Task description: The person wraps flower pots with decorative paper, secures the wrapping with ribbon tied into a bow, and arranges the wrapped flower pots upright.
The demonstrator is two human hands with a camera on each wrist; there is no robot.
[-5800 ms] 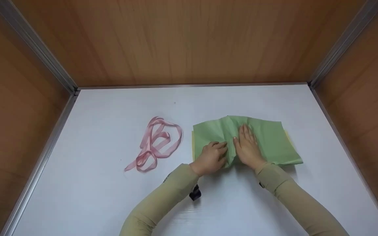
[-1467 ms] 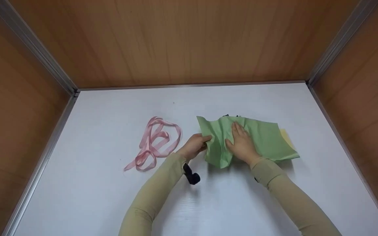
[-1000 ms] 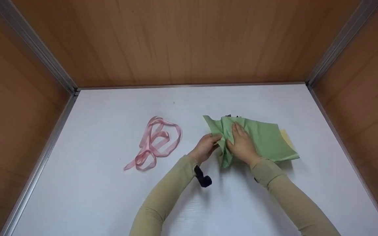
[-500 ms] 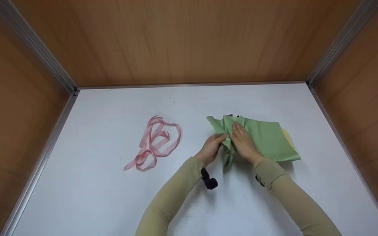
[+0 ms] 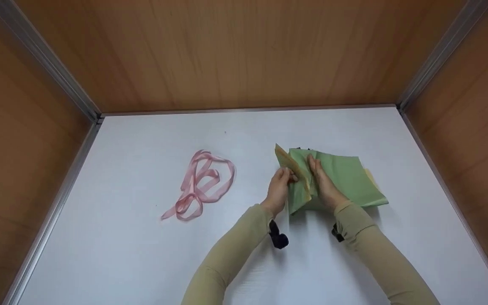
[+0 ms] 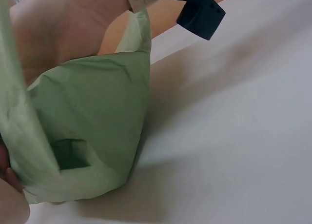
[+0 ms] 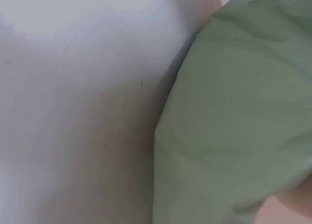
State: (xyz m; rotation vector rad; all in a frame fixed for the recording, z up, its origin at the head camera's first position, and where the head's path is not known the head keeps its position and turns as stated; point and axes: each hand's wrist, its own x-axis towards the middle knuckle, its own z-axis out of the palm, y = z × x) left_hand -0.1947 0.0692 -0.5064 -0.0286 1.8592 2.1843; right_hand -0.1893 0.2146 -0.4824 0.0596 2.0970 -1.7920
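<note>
A sheet of green wrapping paper point(image 5: 343, 178) with a yellow inner side lies folded on the right half of the table. My left hand point(image 5: 278, 188) pinches its left edge, which stands up and shows the yellow face. Turned on its side, my right hand point(image 5: 326, 186) presses the paper with straight fingers just right of that fold. Small dark tips poke out past the paper's far edge; what lies inside is hidden. The left wrist view shows the paper point(image 6: 102, 107) bulging, with the right palm point(image 6: 63, 29) behind it. Paper point(image 7: 234, 102) fills the right side of the right wrist view.
A loosely looped pink ribbon point(image 5: 193, 186) lies on the white table point(image 5: 134, 254) left of the hands. Wooden panels point(image 5: 244, 55) wall the back and both sides. Each wrist carries a small black device point(image 5: 278, 239).
My left hand has moved right with the paper's left edge, gathering it, then turning it up so yellow shows. My right hand has rolled from lying flat onto its side.
</note>
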